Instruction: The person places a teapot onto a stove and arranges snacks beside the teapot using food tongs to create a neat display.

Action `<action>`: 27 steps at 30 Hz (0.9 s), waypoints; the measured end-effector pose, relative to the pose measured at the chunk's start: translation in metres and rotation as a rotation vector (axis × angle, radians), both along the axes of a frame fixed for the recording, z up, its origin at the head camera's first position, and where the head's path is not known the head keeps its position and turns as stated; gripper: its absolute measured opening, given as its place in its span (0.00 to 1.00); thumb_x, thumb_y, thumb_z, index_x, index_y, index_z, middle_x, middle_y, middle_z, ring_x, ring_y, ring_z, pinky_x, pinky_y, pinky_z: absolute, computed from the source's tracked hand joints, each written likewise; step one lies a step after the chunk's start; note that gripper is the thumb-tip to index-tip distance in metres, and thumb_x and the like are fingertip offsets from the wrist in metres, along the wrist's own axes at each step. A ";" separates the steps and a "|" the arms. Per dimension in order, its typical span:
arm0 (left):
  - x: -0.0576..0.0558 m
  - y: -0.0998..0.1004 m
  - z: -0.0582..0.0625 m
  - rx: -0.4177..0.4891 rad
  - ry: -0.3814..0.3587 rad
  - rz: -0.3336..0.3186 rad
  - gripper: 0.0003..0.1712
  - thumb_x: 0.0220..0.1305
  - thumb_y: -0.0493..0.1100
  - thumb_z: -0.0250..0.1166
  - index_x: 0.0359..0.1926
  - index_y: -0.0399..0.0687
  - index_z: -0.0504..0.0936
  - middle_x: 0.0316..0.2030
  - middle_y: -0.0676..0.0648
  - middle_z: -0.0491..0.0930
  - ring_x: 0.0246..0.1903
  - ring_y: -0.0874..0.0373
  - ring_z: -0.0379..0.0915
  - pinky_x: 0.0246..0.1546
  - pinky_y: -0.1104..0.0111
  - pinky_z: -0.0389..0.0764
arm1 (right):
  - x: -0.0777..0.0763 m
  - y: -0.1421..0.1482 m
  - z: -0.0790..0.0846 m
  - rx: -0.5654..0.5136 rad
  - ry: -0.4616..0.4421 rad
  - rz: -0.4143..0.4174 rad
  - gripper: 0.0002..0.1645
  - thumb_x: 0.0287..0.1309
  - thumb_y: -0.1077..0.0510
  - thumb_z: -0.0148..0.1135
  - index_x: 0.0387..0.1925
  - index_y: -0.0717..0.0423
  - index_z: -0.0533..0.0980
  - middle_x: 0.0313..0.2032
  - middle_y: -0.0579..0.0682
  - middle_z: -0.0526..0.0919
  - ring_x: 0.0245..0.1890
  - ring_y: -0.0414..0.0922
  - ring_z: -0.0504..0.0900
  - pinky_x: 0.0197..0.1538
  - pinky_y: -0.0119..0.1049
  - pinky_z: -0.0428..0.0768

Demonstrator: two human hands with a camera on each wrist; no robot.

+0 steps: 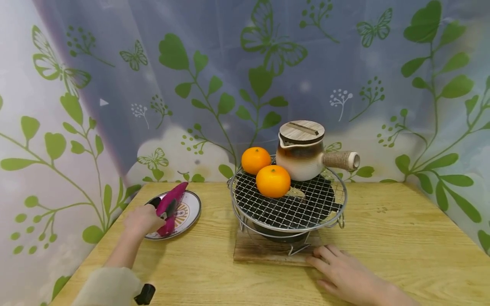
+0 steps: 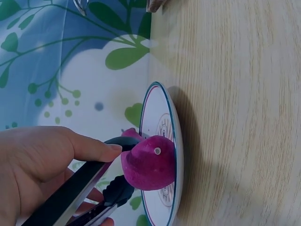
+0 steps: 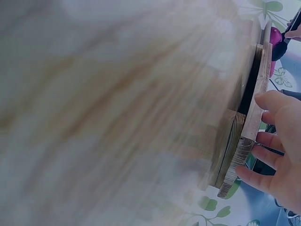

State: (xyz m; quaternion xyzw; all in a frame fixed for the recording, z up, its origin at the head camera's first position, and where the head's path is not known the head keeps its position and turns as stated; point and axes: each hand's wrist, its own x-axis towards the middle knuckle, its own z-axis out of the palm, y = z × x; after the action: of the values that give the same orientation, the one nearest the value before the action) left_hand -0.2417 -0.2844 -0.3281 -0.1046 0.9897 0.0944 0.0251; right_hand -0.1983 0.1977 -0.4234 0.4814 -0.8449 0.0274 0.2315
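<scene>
My left hand [image 1: 143,221] grips black-tipped tongs [image 2: 66,193] over a plate at the left of the table. The tongs' tips lie against a purple sweet potato [image 1: 178,192], one on either side of it in the left wrist view. Another purple piece [image 1: 166,229] is beside it on the white, dark-rimmed plate [image 1: 194,208]. With fingers loosely bent, my right hand [image 1: 344,270] touches the near right corner of the wooden board [image 1: 268,253] under the grill stand. In the right wrist view its fingertips meet the board's edge [image 3: 254,110].
A round wire grill net [image 1: 245,208] sits on the stand. On it are two oranges [image 1: 273,181] [image 1: 255,160] and a brown-and-cream teapot [image 1: 300,159] with a wooden lid, its rope-wrapped handle [image 1: 337,160] pointing right. A patterned curtain [image 1: 214,51] hangs behind the table.
</scene>
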 end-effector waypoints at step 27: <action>0.016 -0.029 0.011 -0.005 0.098 -0.102 0.40 0.51 0.53 0.65 0.54 0.23 0.69 0.47 0.27 0.74 0.44 0.29 0.70 0.37 0.47 0.73 | 0.000 -0.001 0.001 0.015 -0.008 0.005 0.27 0.50 0.46 0.66 0.52 0.50 0.74 0.45 0.47 0.72 0.43 0.44 0.72 0.38 0.41 0.77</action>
State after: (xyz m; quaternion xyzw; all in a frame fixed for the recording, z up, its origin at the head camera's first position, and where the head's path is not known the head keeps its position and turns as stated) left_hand -0.2260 -0.3131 -0.3167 -0.0493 0.9940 0.0956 -0.0190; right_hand -0.1984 0.1971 -0.4224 0.4850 -0.8449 0.0234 0.2245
